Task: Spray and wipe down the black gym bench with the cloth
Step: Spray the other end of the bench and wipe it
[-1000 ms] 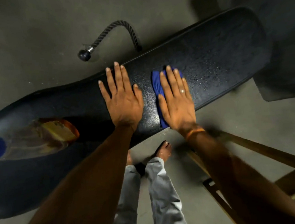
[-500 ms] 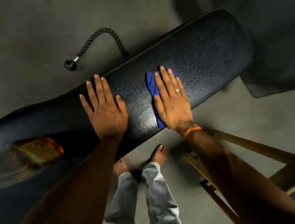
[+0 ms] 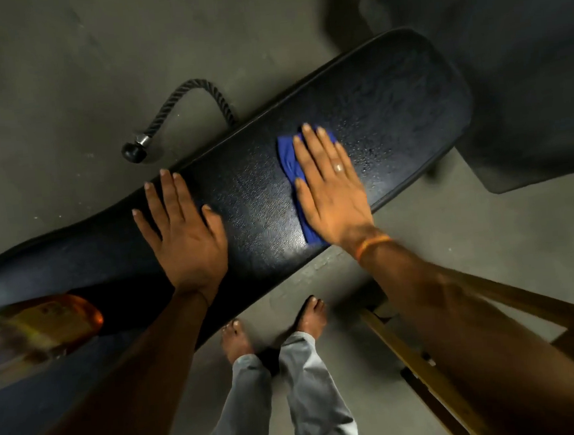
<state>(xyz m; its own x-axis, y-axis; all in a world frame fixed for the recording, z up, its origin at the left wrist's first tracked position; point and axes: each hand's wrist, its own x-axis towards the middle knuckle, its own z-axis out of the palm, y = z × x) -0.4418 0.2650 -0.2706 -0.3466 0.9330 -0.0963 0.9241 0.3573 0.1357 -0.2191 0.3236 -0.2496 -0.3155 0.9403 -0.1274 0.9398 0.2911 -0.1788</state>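
Observation:
The black gym bench (image 3: 400,98) runs diagonally from lower left to upper right, with fine droplets on its right half. My right hand (image 3: 331,189) lies flat, fingers together, pressing the blue cloth (image 3: 287,155) onto the pad; most of the cloth is hidden under the palm. My left hand (image 3: 185,232) rests flat on the bench to the left, fingers spread, holding nothing. A clear spray bottle (image 3: 47,325) with an amber base and yellow label lies blurred on the bench at the far left.
A black rope handle (image 3: 181,112) with a rubber end lies on the concrete floor behind the bench. A yellow-brown frame (image 3: 428,374) stands at lower right. A dark mat or pad (image 3: 507,62) sits at upper right. My bare feet (image 3: 273,324) are beside the bench.
My right hand has slid the cloth along the pad toward the bench's right end. My left hand stays flat on the bench, and the gap between the hands has widened.

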